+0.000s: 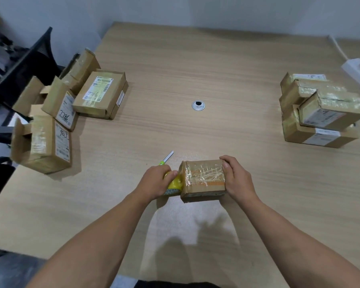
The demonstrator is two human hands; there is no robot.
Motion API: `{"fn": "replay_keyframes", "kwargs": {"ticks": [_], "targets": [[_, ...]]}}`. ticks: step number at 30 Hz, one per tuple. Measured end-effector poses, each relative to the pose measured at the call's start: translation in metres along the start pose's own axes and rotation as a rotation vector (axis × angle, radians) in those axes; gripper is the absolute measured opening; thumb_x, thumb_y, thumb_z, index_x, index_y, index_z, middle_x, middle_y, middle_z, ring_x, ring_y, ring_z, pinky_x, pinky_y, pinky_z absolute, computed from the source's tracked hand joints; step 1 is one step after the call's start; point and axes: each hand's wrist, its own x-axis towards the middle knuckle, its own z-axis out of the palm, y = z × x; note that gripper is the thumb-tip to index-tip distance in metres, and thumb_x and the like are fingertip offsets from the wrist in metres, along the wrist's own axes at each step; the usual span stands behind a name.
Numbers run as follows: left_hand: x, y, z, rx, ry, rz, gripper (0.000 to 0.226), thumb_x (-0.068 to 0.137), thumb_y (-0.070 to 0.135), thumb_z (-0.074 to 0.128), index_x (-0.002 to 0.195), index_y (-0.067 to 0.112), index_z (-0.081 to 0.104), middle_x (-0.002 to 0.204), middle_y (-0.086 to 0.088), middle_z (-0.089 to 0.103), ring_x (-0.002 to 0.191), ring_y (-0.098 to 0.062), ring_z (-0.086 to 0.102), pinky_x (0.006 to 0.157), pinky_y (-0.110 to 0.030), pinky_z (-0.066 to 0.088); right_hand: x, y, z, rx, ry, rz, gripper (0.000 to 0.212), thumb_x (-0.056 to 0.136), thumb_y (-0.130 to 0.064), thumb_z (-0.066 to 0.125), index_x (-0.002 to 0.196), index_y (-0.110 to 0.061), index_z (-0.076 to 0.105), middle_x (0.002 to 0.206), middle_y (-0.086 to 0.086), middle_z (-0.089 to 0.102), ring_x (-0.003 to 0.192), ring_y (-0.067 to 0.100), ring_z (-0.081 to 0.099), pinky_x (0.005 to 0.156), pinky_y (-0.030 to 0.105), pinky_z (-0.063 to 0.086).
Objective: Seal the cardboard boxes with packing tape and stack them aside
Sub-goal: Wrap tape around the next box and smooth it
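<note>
I find the cardboard box point(203, 179) at lower centre, the right hand point(238, 177) curled round its right end and the left hand point(156, 180) gripping a yellow tape roll point(175, 183) against its left end. The wooden table point(195, 65) carries stacked boxes point(320, 113) at right and loose boxes point(75, 100) at left, with a grey wall behind.

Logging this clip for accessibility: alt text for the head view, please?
A person's left hand holds a yellow tape roll against the left end of a small cardboard box, gripped at its other end by the right hand, on a wooden table. More boxes lie at left, a stack at right.
</note>
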Motion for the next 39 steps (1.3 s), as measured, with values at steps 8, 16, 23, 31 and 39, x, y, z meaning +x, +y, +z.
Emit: {"fn": "replay_keyframes", "kwargs": {"ticks": [8,16,23,31,39], "targets": [[-0.002,0.002,-0.011,-0.214,-0.017,-0.031,0.046,0.107,0.035,0.038,0.085,0.001,0.06,0.083,-0.01,0.06,0.082,-0.026,0.054,0.071,-0.035,0.039,-0.003,-0.002,-0.001,-0.011,0.01,0.04,0.029,0.107,-0.017,0.042,0.129,-0.014,0.062,0.11,-0.008,0.061,0.102,0.014,0.055,0.079,0.017,0.032],[0.032,-0.037,-0.025,-0.13,0.084,-0.294,0.022,0.098,0.018,0.05,0.087,0.014,0.068,0.089,0.002,0.065,0.09,-0.022,0.057,0.069,-0.029,0.033,-0.006,0.001,-0.005,-0.015,0.051,0.105,0.033,0.108,-0.02,0.04,0.134,-0.016,0.059,0.115,-0.009,0.061,0.104,0.01,0.053,0.081,0.018,0.033],[0.03,-0.068,-0.011,0.06,-0.11,-0.324,0.009,0.088,0.011,0.06,0.089,0.02,0.061,0.096,-0.005,0.067,0.088,-0.025,0.059,0.07,-0.03,0.044,-0.003,-0.004,0.0,-0.043,0.017,0.066,0.032,0.107,-0.018,0.042,0.133,-0.016,0.062,0.111,-0.012,0.06,0.101,0.009,0.053,0.08,0.015,0.033],[0.036,-0.063,-0.019,0.234,-0.155,-0.183,0.006,0.094,0.015,0.055,0.1,0.016,0.053,0.098,-0.01,0.058,0.085,-0.026,0.052,0.068,-0.032,0.038,-0.002,-0.002,0.0,-0.023,0.019,0.082,0.032,0.107,-0.02,0.042,0.132,-0.018,0.062,0.11,-0.009,0.063,0.1,0.011,0.056,0.08,0.017,0.035],[0.033,-0.046,-0.061,-0.041,-0.102,-0.03,0.005,0.102,0.024,0.05,0.1,0.022,0.054,0.083,-0.005,0.062,0.076,-0.021,0.056,0.061,-0.03,0.038,-0.002,-0.003,-0.001,0.003,0.012,0.084,0.032,0.107,-0.02,0.042,0.133,-0.018,0.062,0.114,-0.009,0.062,0.104,0.009,0.054,0.084,0.019,0.035]]}}
